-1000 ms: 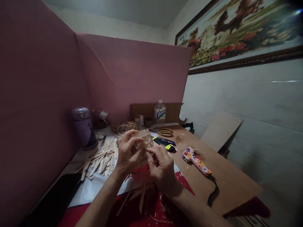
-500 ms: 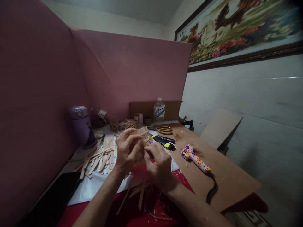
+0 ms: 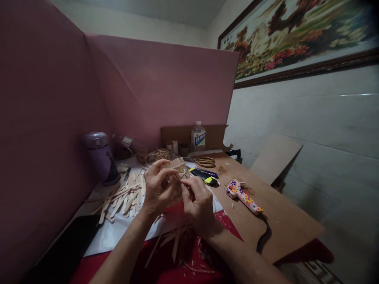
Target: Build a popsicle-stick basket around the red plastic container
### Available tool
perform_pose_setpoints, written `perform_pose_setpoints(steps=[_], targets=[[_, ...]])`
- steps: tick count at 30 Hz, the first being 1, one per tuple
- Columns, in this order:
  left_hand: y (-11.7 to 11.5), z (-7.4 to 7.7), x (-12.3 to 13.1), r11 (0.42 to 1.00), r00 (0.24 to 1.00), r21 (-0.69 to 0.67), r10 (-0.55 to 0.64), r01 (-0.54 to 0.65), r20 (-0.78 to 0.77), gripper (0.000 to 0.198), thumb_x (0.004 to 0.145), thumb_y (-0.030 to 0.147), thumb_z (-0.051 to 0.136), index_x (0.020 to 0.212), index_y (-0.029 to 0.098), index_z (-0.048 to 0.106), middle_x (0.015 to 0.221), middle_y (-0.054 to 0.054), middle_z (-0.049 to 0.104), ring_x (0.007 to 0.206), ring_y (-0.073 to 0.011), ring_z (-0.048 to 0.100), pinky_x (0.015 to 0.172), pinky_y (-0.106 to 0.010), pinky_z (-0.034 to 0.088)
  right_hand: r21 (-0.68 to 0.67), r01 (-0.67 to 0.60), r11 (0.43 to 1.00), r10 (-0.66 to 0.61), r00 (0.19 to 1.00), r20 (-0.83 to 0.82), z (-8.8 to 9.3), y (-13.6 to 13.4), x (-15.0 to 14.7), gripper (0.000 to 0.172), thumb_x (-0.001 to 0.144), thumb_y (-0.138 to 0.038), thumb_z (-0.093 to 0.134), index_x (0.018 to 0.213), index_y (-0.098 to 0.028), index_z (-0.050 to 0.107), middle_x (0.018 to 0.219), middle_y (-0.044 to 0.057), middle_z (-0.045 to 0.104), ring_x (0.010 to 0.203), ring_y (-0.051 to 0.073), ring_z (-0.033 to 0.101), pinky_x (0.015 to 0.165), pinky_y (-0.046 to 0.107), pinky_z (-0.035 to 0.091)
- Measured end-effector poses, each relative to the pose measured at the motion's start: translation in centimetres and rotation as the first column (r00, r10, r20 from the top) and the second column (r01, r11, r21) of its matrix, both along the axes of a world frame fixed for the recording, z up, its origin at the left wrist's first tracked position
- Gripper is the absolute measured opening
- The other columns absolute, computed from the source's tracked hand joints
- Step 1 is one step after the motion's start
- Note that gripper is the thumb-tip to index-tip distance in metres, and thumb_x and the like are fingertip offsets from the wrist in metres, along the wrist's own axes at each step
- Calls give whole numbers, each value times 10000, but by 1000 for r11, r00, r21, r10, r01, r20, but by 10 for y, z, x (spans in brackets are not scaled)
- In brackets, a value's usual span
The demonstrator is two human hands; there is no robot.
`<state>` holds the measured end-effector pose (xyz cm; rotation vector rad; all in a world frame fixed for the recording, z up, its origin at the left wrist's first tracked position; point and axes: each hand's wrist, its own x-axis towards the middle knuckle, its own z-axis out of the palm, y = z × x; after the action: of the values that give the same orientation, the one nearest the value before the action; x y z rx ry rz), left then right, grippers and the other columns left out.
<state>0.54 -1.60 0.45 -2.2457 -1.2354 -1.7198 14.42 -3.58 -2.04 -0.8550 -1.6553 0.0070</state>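
Note:
Upright wooden craft sticks (image 3: 177,163), set side by side as a small piece, are gripped in my left hand (image 3: 158,191). A string runs across these sticks, and a small pale bow (image 3: 184,173) sits on their front. My right hand (image 3: 197,203) is closed in a pinch right by the bow's lower edge; its fingertips touch the piece, and what lies between them is too small to make out. The lower part of the piece is hidden behind both hands.
Loose craft sticks (image 3: 126,199) lie piled at left beside a purple flask (image 3: 102,159). Behind are twine (image 3: 162,154), a plastic bottle (image 3: 198,137) and scissors (image 3: 204,161). A black-and-yellow cutter (image 3: 204,176) and a flowered glue gun (image 3: 243,196) with its cord rest at right.
My right fingers have shifted slightly at the bow, and its loops look a little changed in shape. My left hand keeps its hold. The view has moved very slightly.

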Motion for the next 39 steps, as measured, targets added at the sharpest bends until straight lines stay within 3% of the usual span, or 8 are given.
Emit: perform_pose_setpoints(steps=[12, 23, 39], targets=[[-1, 1, 1, 1000, 1000, 6, -8, 8, -6, 96, 830, 231, 603, 906, 218, 660, 1195, -69, 528, 1132, -243, 502, 974, -417, 375, -41, 30, 999, -31, 999, -19, -1, 3, -1, 120, 857, -109, 490, 829, -194, 570, 812, 32, 581, 758, 157, 555, 647, 264, 445], [0, 0, 0, 1000, 1000, -10, 4, -4, 31, 104, 816, 206, 601, 899, 222, 662, 1194, -66, 519, 1137, -248, 500, 975, -419, 383, -77, 10, 997, -20, 991, -129, -4, -4, 1, 123, 903, -151, 464, 899, -188, 581, 835, 40, 596, 759, 154, 572, 634, 263, 458], [-2, 1, 1, 999, 999, 14, -49, 49, 4, 162, 826, 246, 594, 983, 222, 626, 1155, -73, 529, 1116, -244, 511, 977, -420, 401, -66, 76, 995, -80, 995, -53, -6, 1, 1, 103, 877, -141, 494, 870, -194, 581, 812, 38, 614, 750, 161, 580, 643, 265, 463]])
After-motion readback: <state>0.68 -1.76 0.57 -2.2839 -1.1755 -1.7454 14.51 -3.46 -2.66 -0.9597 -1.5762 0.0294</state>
